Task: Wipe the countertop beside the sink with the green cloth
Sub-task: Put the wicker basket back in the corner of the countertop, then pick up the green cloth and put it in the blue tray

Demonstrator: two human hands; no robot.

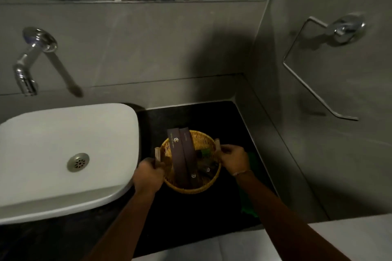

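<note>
Both grips closed on wicker basket [209,148] handles: left hand [148,176] lower centre, right hand [234,160] beside. Green cloth [251,210] on black bench [212,116], right of sink [63,133].

A small pale hexagon emblem is printed on each of the two dark boxes [183,155] standing in the wicker basket [209,184]. A line of lettering runs along one box, but it cannot be read.
</note>
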